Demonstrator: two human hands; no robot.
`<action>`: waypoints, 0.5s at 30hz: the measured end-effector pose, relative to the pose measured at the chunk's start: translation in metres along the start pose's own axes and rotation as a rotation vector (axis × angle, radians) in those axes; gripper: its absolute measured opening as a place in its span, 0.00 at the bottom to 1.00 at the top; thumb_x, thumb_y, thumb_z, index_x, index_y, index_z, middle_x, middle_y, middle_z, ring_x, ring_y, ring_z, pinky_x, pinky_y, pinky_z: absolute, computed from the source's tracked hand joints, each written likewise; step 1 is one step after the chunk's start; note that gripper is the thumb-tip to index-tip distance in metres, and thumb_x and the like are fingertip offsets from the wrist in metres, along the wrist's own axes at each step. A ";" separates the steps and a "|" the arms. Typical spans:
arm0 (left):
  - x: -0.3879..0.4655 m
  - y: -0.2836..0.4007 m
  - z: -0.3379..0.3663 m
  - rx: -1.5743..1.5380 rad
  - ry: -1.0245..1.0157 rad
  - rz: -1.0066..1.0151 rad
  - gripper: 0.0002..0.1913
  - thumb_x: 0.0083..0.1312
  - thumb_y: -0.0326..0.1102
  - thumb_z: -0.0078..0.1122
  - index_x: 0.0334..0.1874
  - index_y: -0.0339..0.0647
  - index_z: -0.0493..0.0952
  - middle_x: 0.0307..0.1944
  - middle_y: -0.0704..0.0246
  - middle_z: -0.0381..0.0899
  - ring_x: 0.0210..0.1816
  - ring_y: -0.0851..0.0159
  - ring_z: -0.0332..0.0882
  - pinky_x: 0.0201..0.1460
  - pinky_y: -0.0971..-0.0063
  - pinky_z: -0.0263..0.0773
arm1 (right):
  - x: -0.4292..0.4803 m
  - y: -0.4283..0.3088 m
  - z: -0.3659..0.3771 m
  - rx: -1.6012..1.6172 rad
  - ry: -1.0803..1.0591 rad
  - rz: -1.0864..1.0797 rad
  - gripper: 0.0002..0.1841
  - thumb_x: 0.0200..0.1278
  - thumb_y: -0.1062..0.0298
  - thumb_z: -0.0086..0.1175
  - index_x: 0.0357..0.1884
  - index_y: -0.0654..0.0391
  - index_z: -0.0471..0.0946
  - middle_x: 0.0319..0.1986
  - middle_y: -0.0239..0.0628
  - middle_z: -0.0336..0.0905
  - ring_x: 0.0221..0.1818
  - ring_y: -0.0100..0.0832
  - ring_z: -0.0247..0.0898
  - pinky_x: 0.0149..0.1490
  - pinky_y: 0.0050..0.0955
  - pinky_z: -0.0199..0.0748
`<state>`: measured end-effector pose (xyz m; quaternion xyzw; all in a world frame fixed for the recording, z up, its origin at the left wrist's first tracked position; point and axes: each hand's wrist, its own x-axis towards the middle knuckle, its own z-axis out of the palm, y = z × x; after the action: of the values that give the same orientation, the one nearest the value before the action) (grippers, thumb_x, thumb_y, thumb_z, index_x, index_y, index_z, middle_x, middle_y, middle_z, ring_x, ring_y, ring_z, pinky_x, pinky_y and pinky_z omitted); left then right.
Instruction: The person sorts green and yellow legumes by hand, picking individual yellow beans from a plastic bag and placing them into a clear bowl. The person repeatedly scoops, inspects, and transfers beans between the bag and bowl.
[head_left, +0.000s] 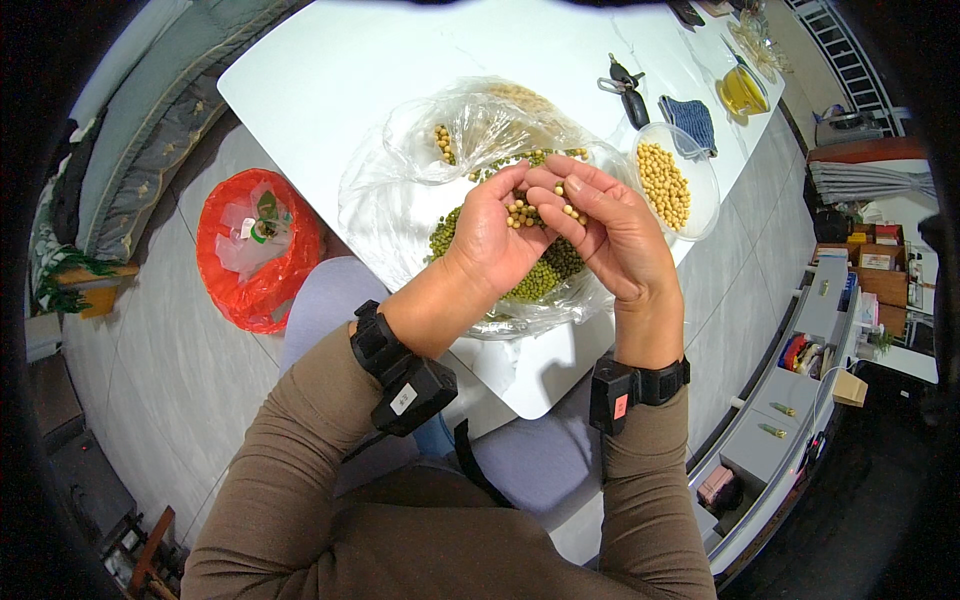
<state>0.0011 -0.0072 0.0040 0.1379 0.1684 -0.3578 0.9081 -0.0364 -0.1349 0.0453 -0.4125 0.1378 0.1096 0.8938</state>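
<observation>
My left hand (484, 240) is cupped, palm up, with several yellow soybeans (523, 213) lying in it. Close against it is my right hand (626, 236), its fingers curled around a few more soybeans (574, 215). Beneath both hands a clear plastic bag (375, 199) is spread on the table, partly hidden by them. Green mung beans (534, 285) are heaped in the bag, and some show left of my left wrist. Another small cluster of soybeans (444, 142) sits near the bag's far left side.
A clear plastic tub (703, 206) of soybeans stands at the right edge of the white table (337, 67). Beyond it are keys (630, 94), a folded blue cloth (688, 124) and a yellow cup (742, 91). A red-lined waste bin (225, 300) is on the floor to the left.
</observation>
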 end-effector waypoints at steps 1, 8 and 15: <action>0.000 0.001 0.001 -0.028 -0.011 -0.017 0.09 0.70 0.34 0.38 0.36 0.39 0.68 0.25 0.76 0.68 0.26 0.76 0.66 0.31 0.83 0.70 | 0.000 0.000 0.000 -0.010 0.001 0.003 0.17 0.63 0.77 0.48 0.54 0.73 0.67 0.44 0.51 0.76 0.44 0.38 0.78 0.49 0.26 0.80; 0.001 0.001 0.004 -0.081 0.007 -0.069 0.09 0.71 0.35 0.37 0.34 0.41 0.65 0.20 0.80 0.59 0.20 0.78 0.58 0.22 0.85 0.60 | -0.002 -0.002 0.001 -0.072 0.000 0.026 0.16 0.65 0.74 0.47 0.53 0.71 0.68 0.40 0.48 0.78 0.40 0.34 0.80 0.44 0.24 0.81; 0.002 0.003 -0.003 -0.104 -0.091 -0.134 0.11 0.71 0.37 0.39 0.38 0.37 0.67 0.22 0.77 0.62 0.21 0.76 0.57 0.23 0.84 0.60 | -0.003 -0.001 0.007 -0.294 0.086 -0.014 0.16 0.65 0.74 0.47 0.53 0.71 0.69 0.41 0.48 0.78 0.37 0.31 0.80 0.41 0.21 0.81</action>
<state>0.0041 -0.0054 0.0008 0.0625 0.1541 -0.4146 0.8947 -0.0379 -0.1303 0.0509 -0.5444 0.1554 0.1047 0.8177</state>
